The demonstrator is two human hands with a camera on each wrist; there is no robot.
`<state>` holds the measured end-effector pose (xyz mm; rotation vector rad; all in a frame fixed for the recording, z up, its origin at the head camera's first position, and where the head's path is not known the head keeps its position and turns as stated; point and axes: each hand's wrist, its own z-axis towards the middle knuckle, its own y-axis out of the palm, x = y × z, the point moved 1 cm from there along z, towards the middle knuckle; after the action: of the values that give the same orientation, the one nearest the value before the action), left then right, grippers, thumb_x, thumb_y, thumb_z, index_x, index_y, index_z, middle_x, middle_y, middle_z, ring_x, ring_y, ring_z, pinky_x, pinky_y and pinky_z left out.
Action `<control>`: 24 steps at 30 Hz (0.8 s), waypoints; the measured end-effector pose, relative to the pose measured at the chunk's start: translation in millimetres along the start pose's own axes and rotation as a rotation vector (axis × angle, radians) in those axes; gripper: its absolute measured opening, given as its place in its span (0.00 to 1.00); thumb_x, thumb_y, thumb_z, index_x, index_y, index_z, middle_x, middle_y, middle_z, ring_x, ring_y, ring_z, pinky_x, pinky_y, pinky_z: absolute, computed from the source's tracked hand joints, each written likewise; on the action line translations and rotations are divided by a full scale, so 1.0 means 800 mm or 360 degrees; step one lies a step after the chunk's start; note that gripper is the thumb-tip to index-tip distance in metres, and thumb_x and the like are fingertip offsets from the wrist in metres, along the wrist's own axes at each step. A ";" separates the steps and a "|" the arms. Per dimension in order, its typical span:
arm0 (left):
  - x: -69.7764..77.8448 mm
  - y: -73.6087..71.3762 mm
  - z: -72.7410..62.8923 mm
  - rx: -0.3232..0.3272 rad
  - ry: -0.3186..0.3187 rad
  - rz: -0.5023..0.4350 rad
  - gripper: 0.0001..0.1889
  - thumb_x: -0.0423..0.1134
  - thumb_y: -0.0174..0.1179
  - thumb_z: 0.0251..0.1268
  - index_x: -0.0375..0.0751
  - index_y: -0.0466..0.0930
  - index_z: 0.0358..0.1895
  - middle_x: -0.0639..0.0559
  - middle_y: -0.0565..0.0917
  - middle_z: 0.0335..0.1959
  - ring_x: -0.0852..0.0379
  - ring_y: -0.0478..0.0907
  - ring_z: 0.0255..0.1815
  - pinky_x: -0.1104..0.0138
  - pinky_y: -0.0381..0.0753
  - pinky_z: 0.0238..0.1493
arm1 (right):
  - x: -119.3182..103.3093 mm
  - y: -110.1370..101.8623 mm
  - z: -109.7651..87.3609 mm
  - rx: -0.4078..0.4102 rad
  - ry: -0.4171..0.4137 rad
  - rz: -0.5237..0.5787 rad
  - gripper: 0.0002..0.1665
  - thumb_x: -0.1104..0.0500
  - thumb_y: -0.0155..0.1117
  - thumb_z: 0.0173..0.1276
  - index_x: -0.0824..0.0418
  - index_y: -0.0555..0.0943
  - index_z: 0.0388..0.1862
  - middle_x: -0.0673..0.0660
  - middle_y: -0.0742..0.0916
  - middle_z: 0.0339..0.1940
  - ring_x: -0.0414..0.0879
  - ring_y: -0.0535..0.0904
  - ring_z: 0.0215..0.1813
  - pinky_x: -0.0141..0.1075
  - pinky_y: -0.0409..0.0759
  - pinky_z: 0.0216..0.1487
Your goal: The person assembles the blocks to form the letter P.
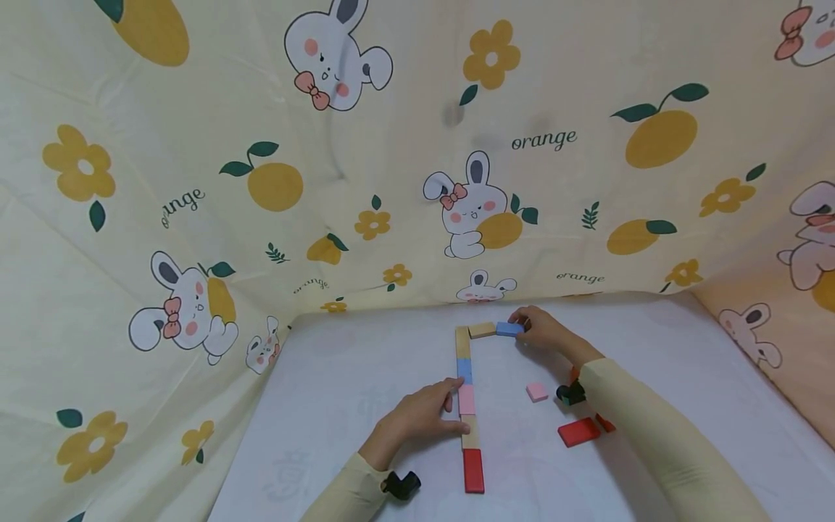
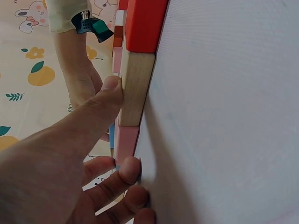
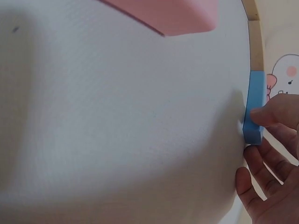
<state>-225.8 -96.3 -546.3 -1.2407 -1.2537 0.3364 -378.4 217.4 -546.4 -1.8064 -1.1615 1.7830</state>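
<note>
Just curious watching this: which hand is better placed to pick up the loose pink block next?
Probably the right hand: the loose pink block lies on its side, beside its forearm. The left hand rests against the block line.

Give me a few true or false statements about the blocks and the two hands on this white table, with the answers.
1. The right hand touches a blue block at the far end of the row. True.
2. The left hand rests beside the pink block in the line. True.
3. The red block sits at the far end of the line. False: it lies at the near end.
4. The loose pink block is stacked on another block. False: it lies alone on the table.
</note>
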 end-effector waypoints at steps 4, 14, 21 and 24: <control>0.002 -0.001 -0.001 0.0002 -0.0006 -0.0002 0.48 0.62 0.77 0.61 0.51 0.68 0.82 0.61 0.75 0.37 0.66 0.68 0.32 0.69 0.66 0.30 | 0.000 -0.001 0.001 -0.0005 0.0003 0.0005 0.20 0.67 0.69 0.73 0.65 0.82 0.63 0.65 0.82 0.56 0.59 0.76 0.56 0.54 0.78 0.63; 0.003 -0.001 -0.002 0.0010 -0.0010 -0.0010 0.48 0.62 0.78 0.61 0.51 0.68 0.82 0.60 0.76 0.37 0.66 0.68 0.32 0.69 0.67 0.30 | 0.000 -0.002 0.003 -0.0015 -0.0008 0.0003 0.19 0.67 0.68 0.73 0.64 0.82 0.62 0.65 0.82 0.56 0.59 0.76 0.55 0.53 0.79 0.63; 0.005 -0.003 -0.005 0.0017 0.0008 -0.0008 0.48 0.62 0.78 0.61 0.50 0.68 0.82 0.60 0.75 0.37 0.66 0.69 0.33 0.69 0.67 0.31 | 0.001 0.000 0.003 -0.0014 0.0016 0.0010 0.20 0.67 0.68 0.74 0.64 0.82 0.63 0.65 0.81 0.57 0.59 0.76 0.57 0.53 0.79 0.64; 0.004 -0.004 -0.005 0.0017 0.0012 -0.0011 0.48 0.62 0.78 0.61 0.50 0.68 0.82 0.60 0.75 0.37 0.66 0.68 0.33 0.69 0.67 0.30 | 0.001 0.000 0.004 -0.0011 0.0018 0.0008 0.20 0.67 0.68 0.73 0.64 0.82 0.63 0.65 0.81 0.57 0.59 0.76 0.56 0.53 0.79 0.63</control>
<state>-222.5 -96.7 -541.2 -1.2271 -1.2480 0.3323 -381.6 217.5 -547.5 -1.8227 -1.1614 1.7712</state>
